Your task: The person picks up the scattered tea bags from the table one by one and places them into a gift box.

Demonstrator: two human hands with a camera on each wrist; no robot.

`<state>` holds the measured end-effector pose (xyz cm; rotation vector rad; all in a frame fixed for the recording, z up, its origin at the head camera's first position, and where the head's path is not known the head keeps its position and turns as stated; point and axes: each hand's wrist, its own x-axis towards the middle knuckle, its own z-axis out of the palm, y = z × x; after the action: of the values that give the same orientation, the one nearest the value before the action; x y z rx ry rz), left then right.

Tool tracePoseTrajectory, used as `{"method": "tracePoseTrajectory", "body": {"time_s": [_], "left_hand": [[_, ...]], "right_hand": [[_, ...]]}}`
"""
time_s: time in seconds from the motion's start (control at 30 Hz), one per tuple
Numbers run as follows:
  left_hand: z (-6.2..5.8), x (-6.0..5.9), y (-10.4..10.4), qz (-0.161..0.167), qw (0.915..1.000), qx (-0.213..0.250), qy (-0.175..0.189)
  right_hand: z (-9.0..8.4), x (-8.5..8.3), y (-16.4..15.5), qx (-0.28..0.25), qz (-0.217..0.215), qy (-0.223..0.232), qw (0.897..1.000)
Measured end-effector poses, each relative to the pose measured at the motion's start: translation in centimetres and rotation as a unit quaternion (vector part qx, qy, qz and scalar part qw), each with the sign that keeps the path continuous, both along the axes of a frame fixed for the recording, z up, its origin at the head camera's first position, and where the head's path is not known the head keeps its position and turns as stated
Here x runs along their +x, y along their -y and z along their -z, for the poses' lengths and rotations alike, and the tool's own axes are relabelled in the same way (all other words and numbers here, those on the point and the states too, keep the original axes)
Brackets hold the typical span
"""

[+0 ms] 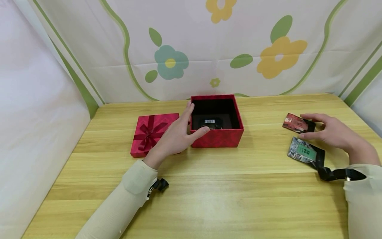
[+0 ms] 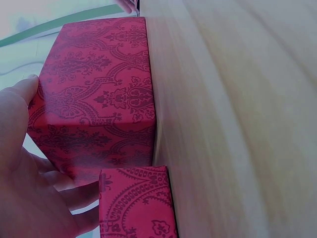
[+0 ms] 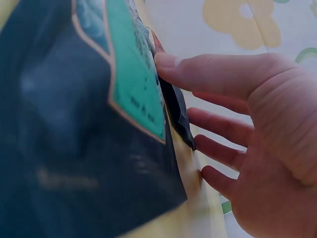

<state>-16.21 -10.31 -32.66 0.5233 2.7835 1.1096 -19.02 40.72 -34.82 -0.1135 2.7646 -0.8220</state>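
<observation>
An open red patterned box stands mid-table with a dark item bearing a barcode label inside. My left hand rests against its left wall, fingers straight, thumb on the front corner. In the left wrist view the box fills the frame, my thumb lying on its side. The red lid with a bow lies left of the box, partly under my hand. My right hand spans a red packet, thumb and fingers touching its dark end. A green-labelled packet lies just nearer; it is close up as the packet in the right wrist view.
The wooden table has bare surface in front. A floral cloth backdrop closes the rear and white cloth the left side. The lid's edge shows beside the box.
</observation>
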Motion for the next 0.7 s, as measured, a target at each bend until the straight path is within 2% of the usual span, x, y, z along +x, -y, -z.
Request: {"method": "tracePoseTrajectory", "body": {"time_s": [0.37, 0.7], "left_hand": [[0.02, 0.02, 0.00, -0.002, 1.0000, -0.004, 0.003], [0.06, 0.04, 0.02, -0.002, 1.0000, -0.006, 0.001]], "right_hand": [[0.42, -0.42, -0.37, 0.021, -0.008, -0.006, 1.000], [0.87, -0.59, -0.26, 0.005, -0.022, -0.035, 0.999]]}}
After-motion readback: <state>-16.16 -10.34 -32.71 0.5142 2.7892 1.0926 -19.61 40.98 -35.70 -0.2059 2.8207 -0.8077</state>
